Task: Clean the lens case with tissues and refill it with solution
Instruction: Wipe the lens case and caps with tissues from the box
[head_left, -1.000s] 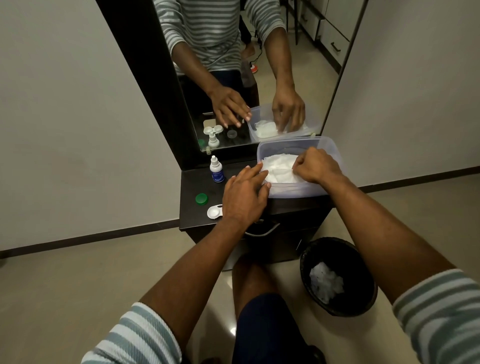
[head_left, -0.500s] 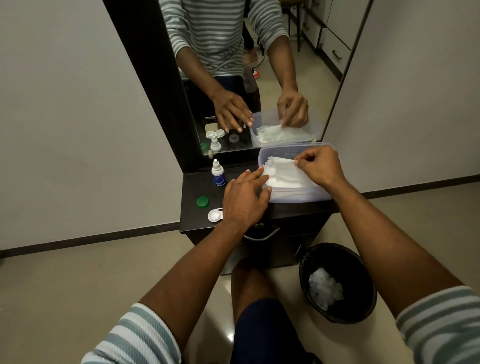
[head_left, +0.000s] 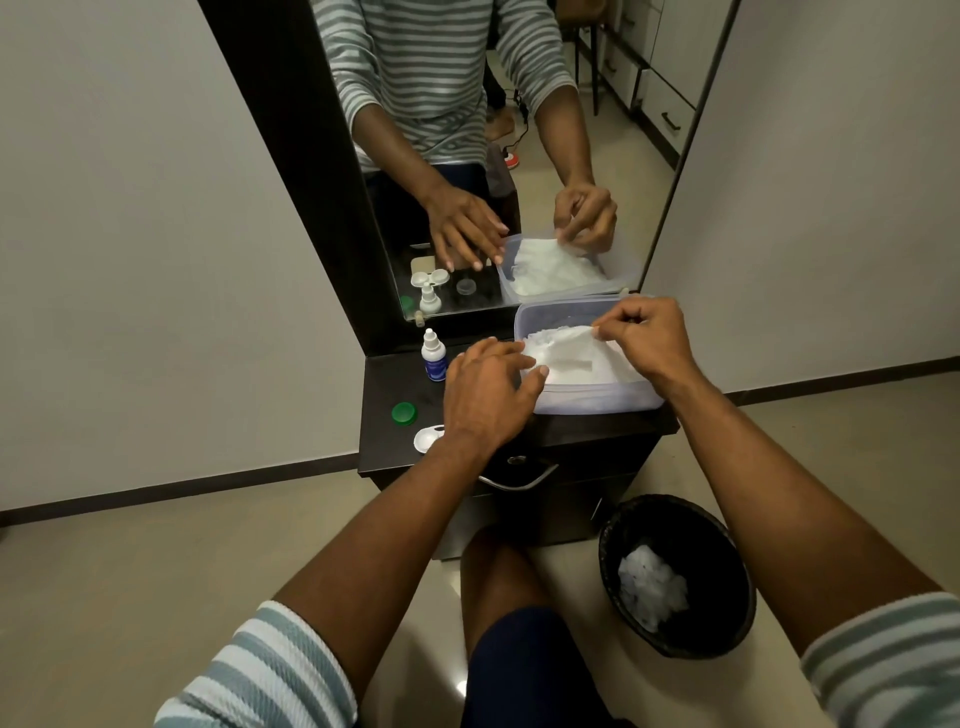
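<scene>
The fingers (head_left: 605, 328) of the right hand (head_left: 649, 343) pinch the top tissue (head_left: 563, 351) over the plastic tub (head_left: 597, 402), while the left hand (head_left: 488, 389) lies flat, fingers relaxed, on the tub's near rim. This looks like the tissue-fetching step. The lens case (head_left: 428, 439) sits on the worktop (head_left: 384, 384) just beside the left wrist, its green cap (head_left: 404, 413) and the solution bottle (head_left: 433, 358) beyond. Next, presumably, lift one sheet free and carry it to the case.

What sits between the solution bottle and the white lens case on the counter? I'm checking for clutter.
The head view shows a green cap between the solution bottle and the lens case.
</scene>
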